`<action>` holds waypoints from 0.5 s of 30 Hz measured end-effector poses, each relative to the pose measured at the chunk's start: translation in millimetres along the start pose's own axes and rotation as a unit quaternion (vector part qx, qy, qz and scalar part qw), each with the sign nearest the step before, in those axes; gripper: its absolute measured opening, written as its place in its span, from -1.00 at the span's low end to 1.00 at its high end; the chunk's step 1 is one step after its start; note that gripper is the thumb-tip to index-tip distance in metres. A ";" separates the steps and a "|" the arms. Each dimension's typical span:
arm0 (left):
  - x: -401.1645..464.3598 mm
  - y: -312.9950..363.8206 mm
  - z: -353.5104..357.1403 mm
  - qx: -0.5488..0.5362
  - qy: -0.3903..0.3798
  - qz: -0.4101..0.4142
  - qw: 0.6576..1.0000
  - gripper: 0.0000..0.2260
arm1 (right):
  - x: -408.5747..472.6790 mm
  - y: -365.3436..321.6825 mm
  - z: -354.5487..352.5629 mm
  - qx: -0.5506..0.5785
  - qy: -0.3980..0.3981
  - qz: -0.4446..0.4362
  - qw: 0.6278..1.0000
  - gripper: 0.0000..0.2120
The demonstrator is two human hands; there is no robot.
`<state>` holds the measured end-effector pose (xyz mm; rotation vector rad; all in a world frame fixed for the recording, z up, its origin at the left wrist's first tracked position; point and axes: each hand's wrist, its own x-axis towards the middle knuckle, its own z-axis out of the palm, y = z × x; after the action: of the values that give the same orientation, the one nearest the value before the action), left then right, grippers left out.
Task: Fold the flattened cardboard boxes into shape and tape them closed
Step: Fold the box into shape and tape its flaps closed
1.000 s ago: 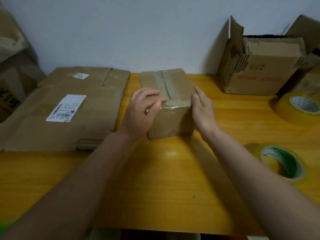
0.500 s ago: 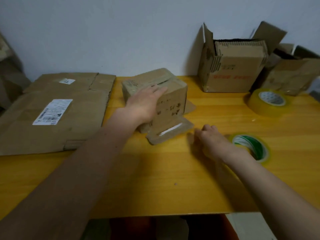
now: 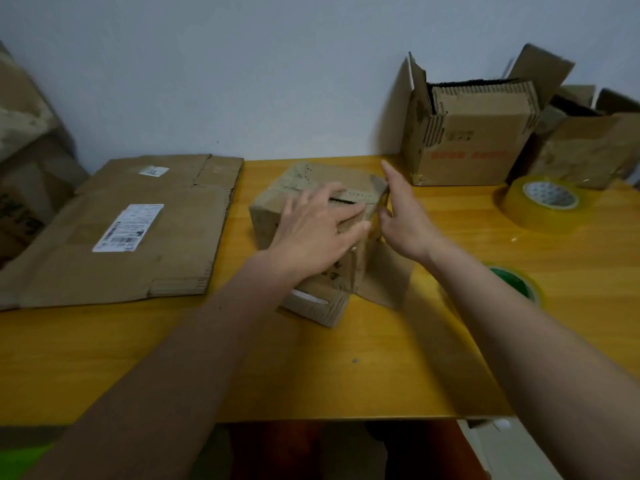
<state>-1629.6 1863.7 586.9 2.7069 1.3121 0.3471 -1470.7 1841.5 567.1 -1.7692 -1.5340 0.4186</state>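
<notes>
A white wall (image 3: 277, 64) is seen behind the yellow wooden table (image 3: 311, 375). Below the table's near edge, a bright green patch (image 3: 20, 460) is glimpsed at left and a white object (image 3: 502, 441) at right.

Left hand (image 3: 318, 230) flat, fingers spread; right hand (image 3: 403, 216) open, edge-on.

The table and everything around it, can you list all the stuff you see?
small cardboard box: 1, brown, middle of the table, flaps spread out at its near side
flattened cardboard boxes: a stack, brown with white labels, left on the table
open cardboard boxes: 2, brown, back right by the wall
yellowish tape roll: 1, far right
green tape roll: 1, right, partly behind the right arm
table: 1, yellow wood
left hand: 1, fingers spread flat on the small box top
right hand: 1, fingers straight against the box's right side
</notes>
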 end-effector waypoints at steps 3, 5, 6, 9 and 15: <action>-3.6 -14.7 -11.8 -0.018 -0.033 0.039 0.999 -0.59 | -6.3 -1.2 -2.6 -0.034 0.025 0.003 0.999 -0.52; -10.0 -20.6 -12.0 -0.052 -0.021 0.043 0.997 -0.58 | -16.8 -1.6 -1.7 -0.030 0.031 -0.005 0.999 -0.64; -13.7 -21.6 -9.6 -0.071 -0.004 0.049 0.996 -0.60 | -22.3 -1.4 -0.9 -0.028 0.036 -0.011 0.999 -0.67; -19.3 -23.6 2.2 -0.071 0.063 0.073 0.993 -0.64 | -36.0 -2.8 -3.5 -0.015 0.044 -0.025 0.999 -0.65; -13.4 -25.8 3.8 -0.094 0.087 0.053 0.990 -0.67 | -66.4 12.1 -28.5 -0.092 0.026 0.011 0.995 -0.61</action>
<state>-1656.2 1869.1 576.0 2.6408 1.1107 0.6949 -1458.3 1769.4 562.9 -1.9231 -1.5592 0.2463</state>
